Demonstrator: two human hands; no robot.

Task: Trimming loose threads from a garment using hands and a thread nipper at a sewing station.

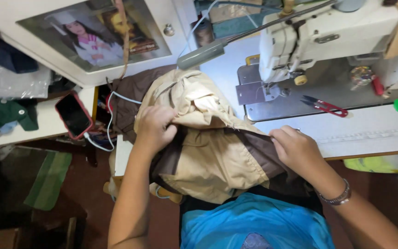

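A tan and brown garment [208, 147] lay bunched across the person's lap and up over the near edge of the sewing table [369, 129], its upper folds heaped against the left end of the table. The left hand [155, 127] was closed on a fold of tan cloth at the garment's left side, fingers curled over the fabric and pressing it down. The right hand [295, 150] pinched the dark brown band along the garment's right edge, fingers pressed together on the seam, just below the table's front edge. A metal bracelet [339, 197] sat on that wrist.

Beyond the garment, a white sewing machine [318, 41] stood on a grey metal plate [300, 99] toward the table's far side. Red-handled snips [325, 106] lay on the plate, near its front edge, well apart from both hands. A grey lamp arm [208, 53] reached over the table's left end.

To the left, on a separate white ledge [47, 120], a phone in a red case [73, 115] rested with a white cable [111, 124] running from it toward the garment. A framed picture [93, 34] lay on the white surface behind it. A green cloth [49, 180] lay on the floor below. The person's blue shirt [254, 221] showed under the garment's lower hem.
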